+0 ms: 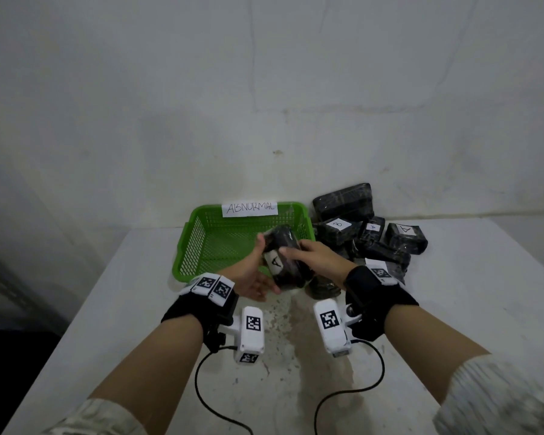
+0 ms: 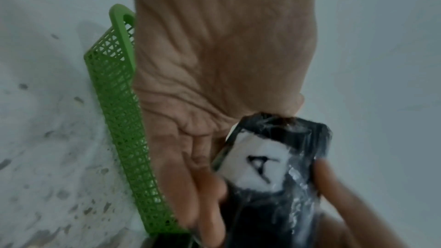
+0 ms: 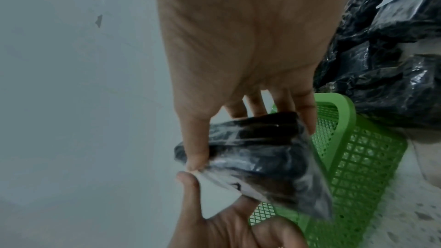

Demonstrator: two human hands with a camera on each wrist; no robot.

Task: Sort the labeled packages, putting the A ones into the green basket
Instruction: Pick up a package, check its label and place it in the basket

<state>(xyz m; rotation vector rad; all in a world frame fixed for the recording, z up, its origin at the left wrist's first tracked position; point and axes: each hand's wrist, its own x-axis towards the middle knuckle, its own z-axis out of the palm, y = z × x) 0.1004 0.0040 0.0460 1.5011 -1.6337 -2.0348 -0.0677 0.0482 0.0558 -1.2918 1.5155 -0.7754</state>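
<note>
Head view had it all: both hands were on one black-wrapped package (image 1: 285,262), held above the near right corner of the green basket (image 1: 189,243), which sat at about eleven o'clock from the hands. The left hand (image 1: 252,274) cupped the package from the side and beneath, fingers curled round it; the right hand (image 1: 314,254) gripped it from the other side, thumb over the top and fingers behind. The package was not in the basket yet, and the basket looked otherwise bare.

To do this step well, I'd say carry it forward over the near rim, lower it well inside, and only then let go, since that glossy film looked slippery and a release at the corner could tip it back onto the table (image 1: 453,309).

Writing, then: the white label (image 1: 275,262) on the held package read "A". The paper sign (image 1: 249,208) on the basket's far wall read "ABNORMAL". In the pile (image 1: 371,233) at two o'clock, labels read "B", "A" and "A".
</note>
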